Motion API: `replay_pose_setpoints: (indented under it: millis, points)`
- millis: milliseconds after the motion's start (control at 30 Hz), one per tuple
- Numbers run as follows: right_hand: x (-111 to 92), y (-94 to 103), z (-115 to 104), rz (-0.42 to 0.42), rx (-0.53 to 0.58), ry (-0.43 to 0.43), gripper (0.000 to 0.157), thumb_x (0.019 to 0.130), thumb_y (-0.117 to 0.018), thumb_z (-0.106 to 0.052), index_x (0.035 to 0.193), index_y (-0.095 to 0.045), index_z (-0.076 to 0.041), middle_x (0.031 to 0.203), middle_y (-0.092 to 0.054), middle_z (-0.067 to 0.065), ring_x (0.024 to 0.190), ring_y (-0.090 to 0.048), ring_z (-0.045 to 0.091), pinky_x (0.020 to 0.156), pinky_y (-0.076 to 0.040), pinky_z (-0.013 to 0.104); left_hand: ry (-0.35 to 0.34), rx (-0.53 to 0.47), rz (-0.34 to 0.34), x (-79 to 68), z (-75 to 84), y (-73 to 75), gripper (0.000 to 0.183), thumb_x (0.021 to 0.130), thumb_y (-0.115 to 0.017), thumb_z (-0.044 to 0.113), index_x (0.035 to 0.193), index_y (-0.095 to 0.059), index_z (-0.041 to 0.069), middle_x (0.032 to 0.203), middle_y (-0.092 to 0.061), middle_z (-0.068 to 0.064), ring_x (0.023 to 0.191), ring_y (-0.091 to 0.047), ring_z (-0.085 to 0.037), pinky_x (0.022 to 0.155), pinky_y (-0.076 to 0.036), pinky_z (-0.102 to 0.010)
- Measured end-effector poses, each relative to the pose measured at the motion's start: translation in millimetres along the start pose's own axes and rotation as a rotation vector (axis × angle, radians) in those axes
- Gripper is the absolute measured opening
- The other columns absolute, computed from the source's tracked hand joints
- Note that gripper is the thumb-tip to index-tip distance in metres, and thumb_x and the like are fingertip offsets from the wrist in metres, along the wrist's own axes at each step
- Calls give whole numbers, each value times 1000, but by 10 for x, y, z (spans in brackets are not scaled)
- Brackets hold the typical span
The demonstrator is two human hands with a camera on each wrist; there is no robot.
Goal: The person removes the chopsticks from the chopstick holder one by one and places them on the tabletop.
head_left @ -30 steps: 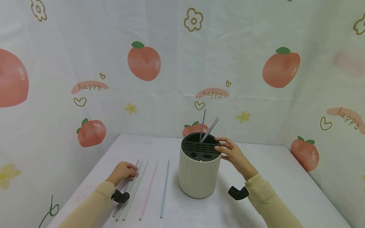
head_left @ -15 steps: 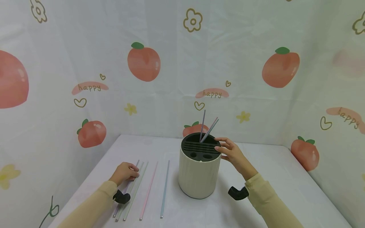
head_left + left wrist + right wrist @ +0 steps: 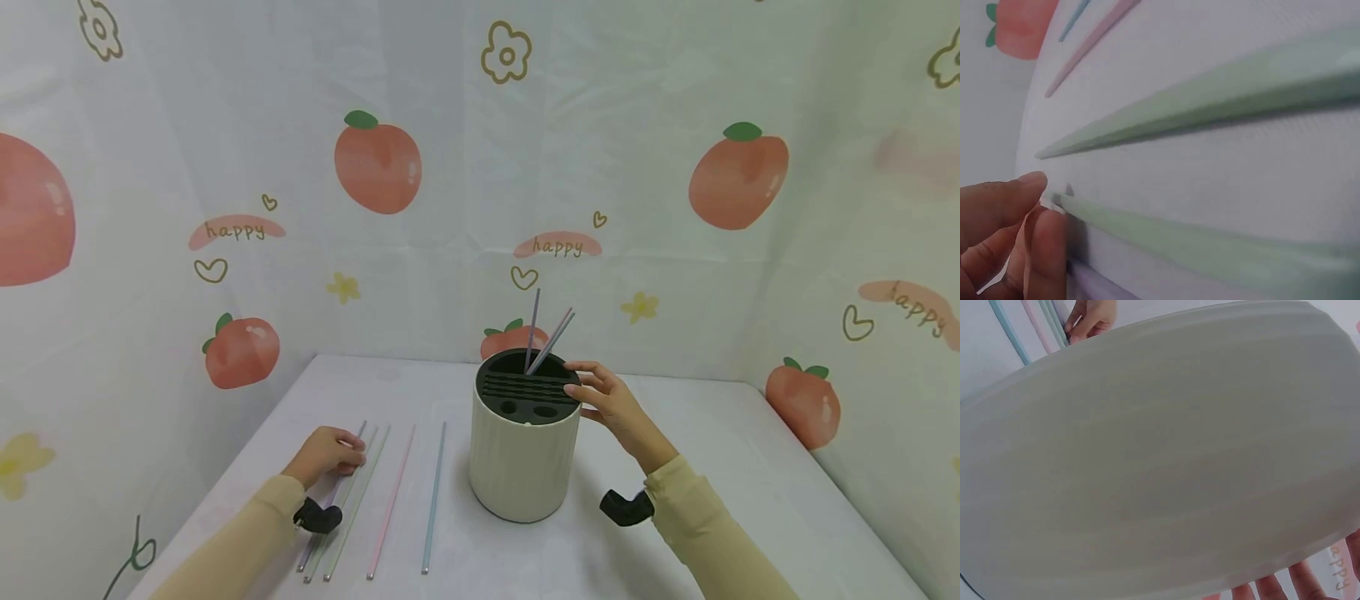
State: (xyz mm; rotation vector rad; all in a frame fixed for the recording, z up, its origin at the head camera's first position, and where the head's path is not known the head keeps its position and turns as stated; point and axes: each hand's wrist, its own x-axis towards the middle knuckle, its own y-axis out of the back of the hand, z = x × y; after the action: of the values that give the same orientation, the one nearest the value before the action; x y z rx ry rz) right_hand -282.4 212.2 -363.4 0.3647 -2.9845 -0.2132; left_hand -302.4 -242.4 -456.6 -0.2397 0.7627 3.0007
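Observation:
My left hand (image 3: 330, 454) is low over the left part of the table, its thumb and forefinger pinching a light green chopstick (image 3: 1166, 244) near its far end. A second green chopstick (image 3: 1197, 103) lies just to its right, and a purple chopstick (image 3: 1097, 281) lies on its other side, partly under the hand. A cream utensil holder (image 3: 521, 467) with a black slotted top (image 3: 528, 412) stands upright at the middle. On its right rim, my right hand (image 3: 611, 404) holds it with curved fingers. Several chopsticks (image 3: 533, 329) lean in the holder's large rear opening.
A pink chopstick (image 3: 392, 504) and a blue chopstick (image 3: 433, 500) lie between the left hand and the holder, roughly parallel. The white-covered table (image 3: 697, 467) meets a peach-printed curtain (image 3: 450, 275) at the back and sides.
My left hand has shifted slightly to the right, and the green chopstick's far end has moved with it toward the second green one. The right hand and the holder have stayed still.

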Motion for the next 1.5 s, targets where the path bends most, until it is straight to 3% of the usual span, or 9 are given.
replay_pose_setpoints:
  millis: [100, 200, 333, 467, 667, 833, 967, 1133, 1500]
  points:
    - [5, -3, -2, -2, 0, 1, 48, 96, -59, -22, 138, -42, -5, 119, -55, 4, 103, -60, 8, 95, -49, 35, -23, -49, -32, 8, 79, 46, 33, 82, -71, 1, 110, -62, -15, 81, -69, -5, 66, -63, -10, 62, -58, -25]
    - [6, -2, -3, 0, -2, 2, 48, 96, -59, -22, 138, -42, -5, 119, -55, 4, 103, -60, 8, 96, -49, 36, -92, -106, -69, -6, 285, 73, 39, 87, -69, 5, 119, -58, -15, 92, -69, -6, 79, -65, -14, 71, -60, -28]
    - [-2, 6, -8, 4, -7, -2, 48, 96, -59, -22, 138, -42, -5, 122, -54, 5, 103, -59, 8, 98, -48, 38, -211, -157, -109, -42, 750, 82, 41, 90, -68, 10, 124, -57, -10, 99, -68, -6, 89, -65, -17, 83, -59, -31]
    - [-5, 3, -12, -4, -1, -1, 49, 96, -58, -21, 139, -41, -5, 121, -54, 5, 103, -59, 8, 99, -48, 39, -318, -199, -125, -71, 1292, 49, 37, 91, -68, 13, 123, -60, -4, 96, -65, -1, 88, -65, -16, 86, -58, -32]
    - [-4, 13, -9, -7, 6, 6, 48, 96, -58, -21, 138, -41, -4, 118, -55, 3, 103, -60, 8, 98, -48, 39, -445, -185, -156, 66, 2021, -174, 31, 90, -69, 14, 117, -63, -1, 98, -65, -5, 87, -64, -18, 84, -59, -33]
    - [-4, 15, -10, -5, 23, 6, 47, 96, -59, -20, 137, -43, -5, 118, -56, 2, 102, -61, 7, 95, -50, 36, -463, -218, -212, 193, 2456, -429, 27, 92, -67, 12, 116, -64, 1, 109, -65, -13, 95, -64, -22, 89, -57, -35]
    - [1, 8, -5, -10, 28, 4, 46, 96, -59, -20, 137, -43, -6, 120, -55, 3, 102, -61, 7, 95, -49, 35, -446, -262, -267, 254, 2666, -628, 28, 92, -66, 9, 119, -63, -1, 118, -63, -18, 107, -63, -30, 93, -55, -39]
    - [13, -3, 2, -9, 31, 2, 46, 96, -59, -20, 137, -44, -6, 120, -55, 3, 102, -61, 8, 96, -49, 36, -434, -281, -305, 299, 2807, -840, 31, 91, -66, 6, 120, -62, -2, 122, -62, -21, 113, -62, -34, 96, -53, -42]
    - [0, -4, -10, -1, 14, -10, 48, 96, -59, -22, 138, -42, -6, 131, -51, 14, 106, -59, 10, 101, -47, 44, -435, -222, -333, 347, 2857, -1133, 32, 88, -68, 3, 118, -62, -6, 121, -63, -19, 107, -65, -26, 92, -56, -37]
